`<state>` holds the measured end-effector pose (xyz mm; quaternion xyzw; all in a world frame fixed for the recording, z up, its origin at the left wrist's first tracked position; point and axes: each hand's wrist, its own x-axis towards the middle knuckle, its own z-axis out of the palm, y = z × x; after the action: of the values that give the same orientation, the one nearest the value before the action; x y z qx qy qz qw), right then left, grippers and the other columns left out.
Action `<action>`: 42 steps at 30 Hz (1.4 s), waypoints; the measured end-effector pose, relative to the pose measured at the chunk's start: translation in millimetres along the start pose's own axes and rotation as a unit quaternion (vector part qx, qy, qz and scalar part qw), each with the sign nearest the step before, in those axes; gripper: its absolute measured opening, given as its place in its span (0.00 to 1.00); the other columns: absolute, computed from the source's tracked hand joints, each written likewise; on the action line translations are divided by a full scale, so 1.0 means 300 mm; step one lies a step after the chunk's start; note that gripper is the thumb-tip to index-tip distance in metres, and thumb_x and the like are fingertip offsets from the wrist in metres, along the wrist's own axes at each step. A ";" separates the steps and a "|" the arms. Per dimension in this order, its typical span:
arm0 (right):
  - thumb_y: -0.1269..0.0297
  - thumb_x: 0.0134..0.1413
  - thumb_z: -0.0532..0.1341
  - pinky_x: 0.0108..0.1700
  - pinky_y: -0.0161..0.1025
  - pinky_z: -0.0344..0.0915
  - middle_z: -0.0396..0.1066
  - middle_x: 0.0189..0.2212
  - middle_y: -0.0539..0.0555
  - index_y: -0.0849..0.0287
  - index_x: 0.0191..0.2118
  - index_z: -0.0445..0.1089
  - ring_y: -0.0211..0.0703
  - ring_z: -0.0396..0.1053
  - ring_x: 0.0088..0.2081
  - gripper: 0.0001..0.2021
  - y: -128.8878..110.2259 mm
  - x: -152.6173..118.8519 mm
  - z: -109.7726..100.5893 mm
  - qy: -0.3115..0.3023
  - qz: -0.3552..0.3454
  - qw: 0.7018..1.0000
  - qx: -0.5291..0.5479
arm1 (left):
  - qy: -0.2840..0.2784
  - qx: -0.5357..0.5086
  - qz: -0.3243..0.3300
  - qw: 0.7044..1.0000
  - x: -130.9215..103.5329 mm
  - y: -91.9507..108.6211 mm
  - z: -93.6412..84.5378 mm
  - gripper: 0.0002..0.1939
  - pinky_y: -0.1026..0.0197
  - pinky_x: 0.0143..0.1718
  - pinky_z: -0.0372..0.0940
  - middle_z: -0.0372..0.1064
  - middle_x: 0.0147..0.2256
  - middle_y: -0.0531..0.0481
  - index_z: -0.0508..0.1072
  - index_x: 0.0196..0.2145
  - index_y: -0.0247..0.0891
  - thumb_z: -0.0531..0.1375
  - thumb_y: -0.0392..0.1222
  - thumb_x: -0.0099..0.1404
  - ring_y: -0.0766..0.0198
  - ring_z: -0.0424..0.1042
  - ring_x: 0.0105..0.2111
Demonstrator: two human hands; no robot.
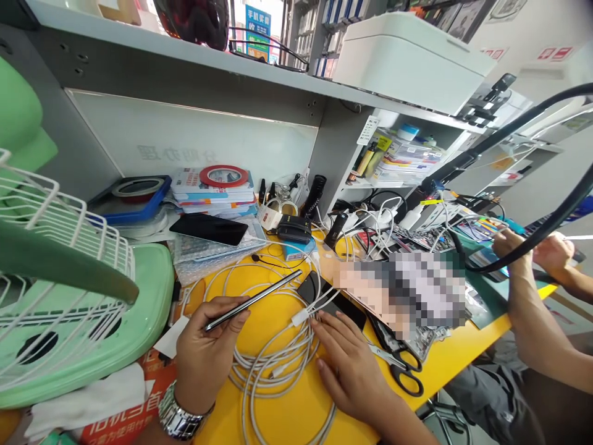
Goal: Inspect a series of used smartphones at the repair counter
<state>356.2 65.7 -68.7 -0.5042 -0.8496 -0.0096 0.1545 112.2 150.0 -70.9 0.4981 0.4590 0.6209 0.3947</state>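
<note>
My left hand (210, 346) holds a phone (254, 299) tilted on edge, its thin side turned toward me, above the yellow table (222, 402). My right hand (347, 364) rests with its fingers spread at the edge of a coil of white cable (259, 371), fingertips beside the white connector (300, 317). Behind that hand a dark phone (345, 308) lies on the table, partly under cable strands. Black-handled scissors (405, 369) lie to the right of my right hand.
A green fan base with a white cage (148, 303) stands at left. Behind are a black phone (208, 229), stacked boxes with red tape (224, 176) and tangled cables. At right, another person's hands (514, 250) work over a green mat. A black curved arm (546, 228) crosses there.
</note>
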 end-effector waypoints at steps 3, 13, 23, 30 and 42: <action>0.70 0.58 0.55 0.64 0.59 0.55 0.65 0.60 0.60 0.60 0.60 0.63 0.56 0.55 0.65 0.23 0.001 0.004 -0.005 -0.010 -0.006 1.000 -0.007 | 0.000 -0.001 0.004 1.000 0.000 0.004 0.001 0.08 0.57 0.37 0.77 0.77 0.34 0.48 0.70 0.29 0.40 0.67 0.40 0.56 0.56 0.79 0.37; 0.70 0.58 0.54 0.56 0.56 0.64 0.65 0.58 0.66 0.63 0.56 0.66 0.55 0.64 0.58 0.20 -0.009 0.010 -0.012 0.041 -0.013 0.999 -0.008 | 0.019 0.032 -0.024 0.999 0.000 -0.007 -0.010 0.10 0.56 0.36 0.76 0.76 0.34 0.48 0.70 0.31 0.41 0.68 0.44 0.55 0.55 0.78 0.37; 0.72 0.57 0.54 0.50 0.55 0.66 0.70 0.50 0.64 0.63 0.52 0.68 0.56 0.67 0.52 0.17 -0.013 0.018 -0.023 0.050 -0.028 0.998 0.029 | 0.011 0.029 -0.015 0.999 -0.002 -0.011 -0.016 0.09 0.58 0.37 0.76 0.76 0.35 0.50 0.71 0.32 0.43 0.67 0.42 0.56 0.56 0.78 0.38; 0.73 0.57 0.54 0.48 0.51 0.68 0.73 0.46 0.62 0.63 0.51 0.69 0.53 0.69 0.49 0.17 -0.018 0.020 -0.037 0.056 -0.043 0.997 0.041 | 0.022 0.031 -0.004 0.999 0.001 -0.002 -0.009 0.09 0.60 0.35 0.76 0.76 0.34 0.51 0.70 0.31 0.42 0.68 0.41 0.55 0.57 0.79 0.36; 0.72 0.56 0.55 0.49 0.52 0.68 0.72 0.47 0.63 0.63 0.51 0.70 0.54 0.69 0.50 0.17 -0.018 0.025 -0.034 0.048 -0.047 0.997 0.043 | 0.022 0.023 -0.009 0.999 -0.001 0.001 -0.004 0.09 0.61 0.36 0.76 0.75 0.34 0.54 0.70 0.31 0.42 0.68 0.41 0.56 0.60 0.79 0.34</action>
<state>350.7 67.6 -56.3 -0.4551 -0.8637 -0.0050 0.2162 111.1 149.5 -70.7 0.4896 0.4861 0.6172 0.3783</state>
